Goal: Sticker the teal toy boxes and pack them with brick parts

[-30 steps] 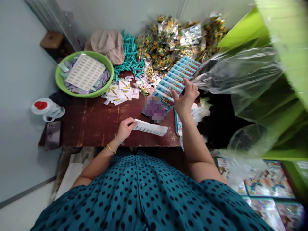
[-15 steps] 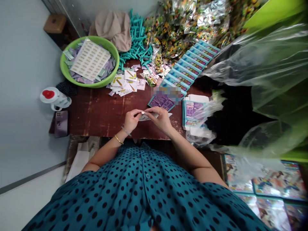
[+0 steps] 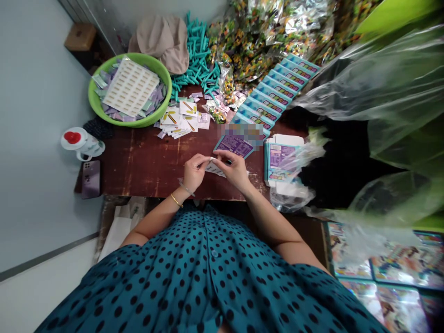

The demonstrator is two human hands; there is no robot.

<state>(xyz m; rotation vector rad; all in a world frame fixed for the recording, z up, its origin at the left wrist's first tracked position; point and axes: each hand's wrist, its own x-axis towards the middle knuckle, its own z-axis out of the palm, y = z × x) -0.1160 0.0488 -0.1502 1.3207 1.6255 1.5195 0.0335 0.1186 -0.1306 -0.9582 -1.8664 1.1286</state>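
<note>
A small white sheet of labels (image 3: 215, 169), printed with rows of dark marks, is near the table's front edge. My left hand (image 3: 194, 173) is closed in a pinch at its upper left corner. My right hand (image 3: 236, 173) also pinches there, and its palm and fingers cover much of the sheet. Between the fingertips shows a tiny white bit, too small to make out. Just beyond my right hand lies a purple and teal printed box (image 3: 234, 143), at the near end of an overlapping row of teal boxes (image 3: 274, 97).
A green basin (image 3: 93, 99) of small packets holds a larger label sheet (image 3: 132, 85). Behind are teal plastic pieces (image 3: 199, 51) and bags of colourful bits (image 3: 249, 55). Printed cards (image 3: 171, 115), flat boxes (image 3: 277, 159), a mug (image 3: 88, 145) and a phone (image 3: 90, 179) lie around.
Both hands have shifted slightly, the left one a little to the right. The sheet has tilted so that more of its printed face shows.
</note>
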